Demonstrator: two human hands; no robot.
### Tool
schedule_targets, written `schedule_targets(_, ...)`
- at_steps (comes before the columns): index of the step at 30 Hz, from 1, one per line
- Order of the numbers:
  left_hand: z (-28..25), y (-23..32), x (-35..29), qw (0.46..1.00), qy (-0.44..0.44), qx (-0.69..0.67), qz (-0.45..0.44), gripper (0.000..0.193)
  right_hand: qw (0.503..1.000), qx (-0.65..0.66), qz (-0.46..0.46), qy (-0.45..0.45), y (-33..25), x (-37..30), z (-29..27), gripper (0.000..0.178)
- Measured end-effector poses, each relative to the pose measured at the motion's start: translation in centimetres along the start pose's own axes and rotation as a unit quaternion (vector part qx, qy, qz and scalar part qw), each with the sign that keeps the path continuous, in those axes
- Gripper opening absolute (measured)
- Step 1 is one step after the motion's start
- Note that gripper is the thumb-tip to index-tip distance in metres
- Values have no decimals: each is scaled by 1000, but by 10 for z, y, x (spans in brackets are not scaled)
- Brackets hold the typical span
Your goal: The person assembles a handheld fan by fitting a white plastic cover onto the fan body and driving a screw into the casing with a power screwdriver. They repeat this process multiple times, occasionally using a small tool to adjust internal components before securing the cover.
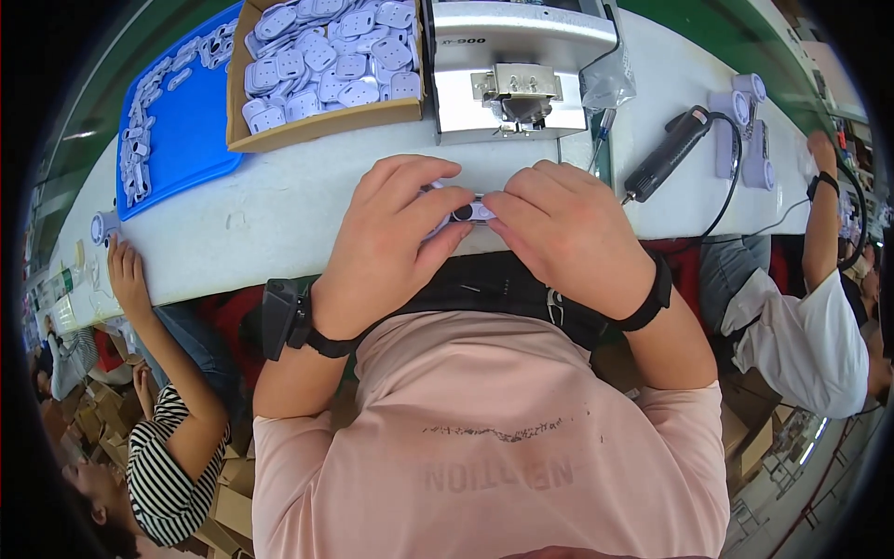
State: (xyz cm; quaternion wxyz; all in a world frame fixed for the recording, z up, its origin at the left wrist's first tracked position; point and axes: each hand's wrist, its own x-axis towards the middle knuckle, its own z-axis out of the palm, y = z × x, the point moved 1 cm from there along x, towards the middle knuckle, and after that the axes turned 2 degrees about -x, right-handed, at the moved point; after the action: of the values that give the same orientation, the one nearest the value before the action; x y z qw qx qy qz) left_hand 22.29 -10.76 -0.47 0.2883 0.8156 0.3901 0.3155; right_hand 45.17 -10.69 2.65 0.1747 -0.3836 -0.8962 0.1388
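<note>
Near the table's front edge, my two hands meet over a small pale plastic part (480, 212) with a round black spot on it. My left hand (386, 238) is curled round its left side, thumb and fingers closed on it. My right hand (573, 231) pinches the right end between thumb and fingers. Much of the part is hidden behind my fingers, so its full shape does not show. Beyond my hands stands a silver metal machine (521, 42) with a bracket on its front. A black electric screwdriver (669, 154) lies to the right of my right hand.
A cardboard box (331, 128) full of pale plastic covers (321, 56) stands at the back left, beside a blue tray (200, 121) with small parts. Several white cylindrical pieces (742, 130) sit at the right. Co-workers' hands (128, 275) (821, 154) flank the table.
</note>
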Motion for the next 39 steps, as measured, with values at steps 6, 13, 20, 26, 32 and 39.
schedule_targets(6,2,-1,5,999,2,31,34,32,999,35,-6,31,9,-3,9,22)
schedule_targets(13,0,-2,9,998,-8,44,52,30,986,-83,6,-143,4,18,-18,25)
schedule_targets(20,-1,-9,13,998,-25,7,54,28,972,-40,-1,-232,16,24,-8,26)
schedule_targets(26,3,-9,2,988,-4,84,126,25,976,43,74,-201,16,26,-12,29)
schedule_targets(32,6,12,-8,985,-6,132,109,33,988,76,82,-107,13,-5,2,42)
schedule_targets(39,-5,26,5,987,-137,81,-30,45,974,206,90,6,7,-31,21,49)
